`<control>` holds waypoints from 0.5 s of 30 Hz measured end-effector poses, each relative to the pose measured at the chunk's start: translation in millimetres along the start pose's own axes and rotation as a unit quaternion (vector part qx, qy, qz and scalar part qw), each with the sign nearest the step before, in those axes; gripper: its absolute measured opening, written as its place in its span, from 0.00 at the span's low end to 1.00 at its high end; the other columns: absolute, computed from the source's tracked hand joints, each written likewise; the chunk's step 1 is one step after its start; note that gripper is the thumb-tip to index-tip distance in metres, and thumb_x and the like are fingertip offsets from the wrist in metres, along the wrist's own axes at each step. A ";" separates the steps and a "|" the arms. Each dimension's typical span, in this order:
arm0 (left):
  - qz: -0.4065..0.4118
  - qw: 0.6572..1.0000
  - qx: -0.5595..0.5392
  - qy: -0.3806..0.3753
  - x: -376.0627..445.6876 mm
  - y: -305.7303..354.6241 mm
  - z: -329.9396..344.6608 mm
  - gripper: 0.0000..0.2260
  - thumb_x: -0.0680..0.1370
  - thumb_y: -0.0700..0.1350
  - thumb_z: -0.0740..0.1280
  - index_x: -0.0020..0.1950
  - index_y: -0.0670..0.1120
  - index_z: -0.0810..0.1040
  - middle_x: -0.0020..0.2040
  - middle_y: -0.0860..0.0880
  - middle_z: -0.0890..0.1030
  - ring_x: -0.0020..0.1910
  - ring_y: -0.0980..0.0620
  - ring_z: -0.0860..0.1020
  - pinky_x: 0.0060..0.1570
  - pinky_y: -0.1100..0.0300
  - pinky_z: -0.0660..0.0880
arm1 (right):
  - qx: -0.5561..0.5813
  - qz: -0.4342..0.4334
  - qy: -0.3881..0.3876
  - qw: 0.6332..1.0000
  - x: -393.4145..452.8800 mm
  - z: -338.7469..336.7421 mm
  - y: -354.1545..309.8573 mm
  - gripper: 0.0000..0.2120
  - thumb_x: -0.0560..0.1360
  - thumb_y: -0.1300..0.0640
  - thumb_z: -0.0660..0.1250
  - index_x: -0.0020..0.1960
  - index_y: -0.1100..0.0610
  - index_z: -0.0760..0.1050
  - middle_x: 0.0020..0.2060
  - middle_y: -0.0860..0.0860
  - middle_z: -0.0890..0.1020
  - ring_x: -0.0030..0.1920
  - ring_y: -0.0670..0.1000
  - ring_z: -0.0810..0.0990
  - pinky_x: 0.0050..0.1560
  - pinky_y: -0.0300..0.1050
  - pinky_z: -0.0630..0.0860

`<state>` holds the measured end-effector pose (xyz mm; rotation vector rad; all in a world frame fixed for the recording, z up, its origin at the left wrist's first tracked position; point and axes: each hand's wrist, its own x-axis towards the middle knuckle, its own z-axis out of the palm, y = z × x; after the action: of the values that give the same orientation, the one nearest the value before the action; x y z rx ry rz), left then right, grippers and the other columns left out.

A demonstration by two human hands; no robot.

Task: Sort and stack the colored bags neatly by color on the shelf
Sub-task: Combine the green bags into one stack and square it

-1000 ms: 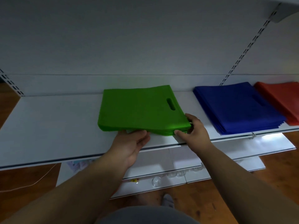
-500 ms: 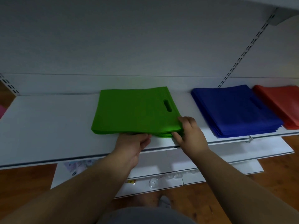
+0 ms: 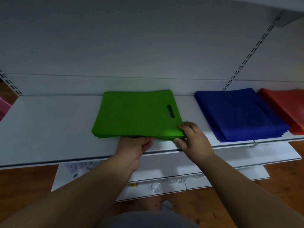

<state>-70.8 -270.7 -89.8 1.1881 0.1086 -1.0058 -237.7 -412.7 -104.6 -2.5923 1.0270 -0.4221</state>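
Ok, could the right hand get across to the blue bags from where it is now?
Probably yes. The right hand grips the green stack's near right corner, and only bare shelf lies between it and the blue bags. It would have to let go of the green first.

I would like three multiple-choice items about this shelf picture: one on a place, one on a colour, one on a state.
1. Where does the blue stack lie?
A. left of the green stack
B. between the green and red stacks
C. on the floor

2. What colour is the stack that both hands touch?
A. green
B. blue
C. red

3. What is the right hand doing?
A. hanging idle
B. pinching the green stack's near right corner
C. lifting a blue bag

Answers:
1 B, the green stack lies left of it and the red stack right.
2 A, the left hand is at its front edge.
3 B, thumb below, fingers on top.
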 end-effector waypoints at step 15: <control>0.118 0.942 0.293 0.116 -1.5 40.5 -88.1 0.28 0.70 0.34 0.74 0.68 0.44 0.71 0.45 0.41 0.84 0.33 0.45 0.82 0.35 0.49 0.81 | 0.015 0.033 -0.015 0.999 7.5 -8.2 -1.3 0.33 0.69 0.48 0.76 0.70 0.54 0.69 0.66 0.52 0.72 0.60 0.53 0.75 0.56 0.42 0.71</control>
<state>-6.7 -198.3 -97.1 1.8176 -0.1585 -0.6965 -234.8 -418.5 -95.4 -2.5237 1.0845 -0.3777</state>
